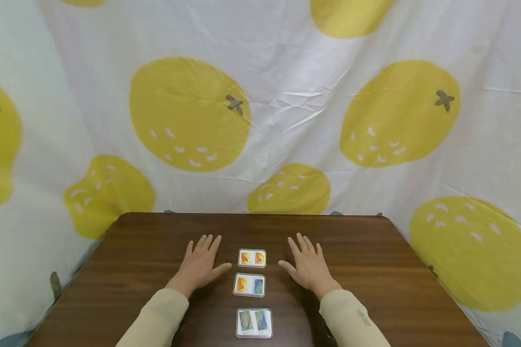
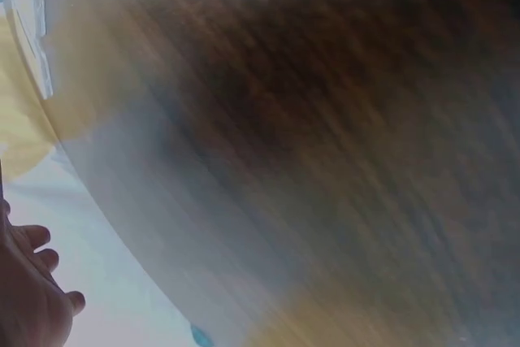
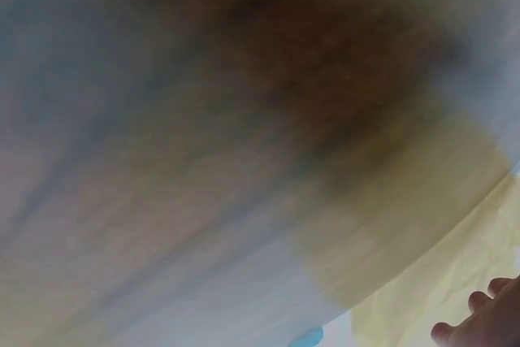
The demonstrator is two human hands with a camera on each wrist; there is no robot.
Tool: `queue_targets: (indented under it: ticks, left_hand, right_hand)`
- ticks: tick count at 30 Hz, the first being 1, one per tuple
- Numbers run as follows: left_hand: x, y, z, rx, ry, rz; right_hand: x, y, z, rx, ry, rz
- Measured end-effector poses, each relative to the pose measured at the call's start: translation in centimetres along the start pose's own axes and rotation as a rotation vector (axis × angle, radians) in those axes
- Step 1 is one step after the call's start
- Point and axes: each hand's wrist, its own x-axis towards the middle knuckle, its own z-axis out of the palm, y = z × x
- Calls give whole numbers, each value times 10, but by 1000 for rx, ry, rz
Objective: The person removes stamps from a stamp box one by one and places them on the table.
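"The far card (image 1: 252, 258), the middle card (image 1: 249, 285) and the near card (image 1: 253, 323) lay before you in a row running from far to near, a little apart from one another on the dark wooden table (image 1: 373, 274)."

"And what did you have in your grip?"

"Both of your grips were released. Your left hand (image 1: 201, 265) was to the left of the row, its fingers straight and spread toward the far edge, its thumb pointing right, just beside the far card. Your right hand (image 1: 307, 265) mirrored it on the right, with its thumb pointing left."

"Did your palms rest on the wood?"

"I could not tell (the table was blurred in both wrist views)."

"Which pictures faced you?"

"Each card showed two, side by side. The far one had a pair in orange; the middle one had orange on the left and blue on the right; the near one had a greenish picture on the left and a bluish one on the right."

"What else was around you?"

"Your pale sleeves (image 1: 347, 313) reached in from the near side, and a white cloth (image 1: 286, 62) printed with large yellow fruit (image 1: 186, 120) hung beyond the table."
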Motion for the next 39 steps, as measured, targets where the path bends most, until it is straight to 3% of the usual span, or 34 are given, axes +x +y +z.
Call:
queue_targets:
  ticks: [4,9,16,19,24,33,39]
  left_hand:
    - [7,3,3,-51,-37,-2]
    - [11,-4,8,-100,-36,-31]
    - [13,-9,17,-286,-30,-46]
    - [15,-9,20,-327,-29,-47]
    - [22,-9,24,-378,-18,-64]
    - [32,-8,24,-438,-69,-61]
    - [38,-6,27,-439,-93,-63]
  right_hand:
    - [4,2,-1,10,18,11]
    - [11,-3,3,38,11,-22]
    - [20,-9,5,34,14,-51]
    - [23,-9,5,39,28,-68]
    - [31,-10,8,119,24,-79]
    - [44,-16,9,222,-14,-95]
    - [51,-20,14,246,-90,-116]
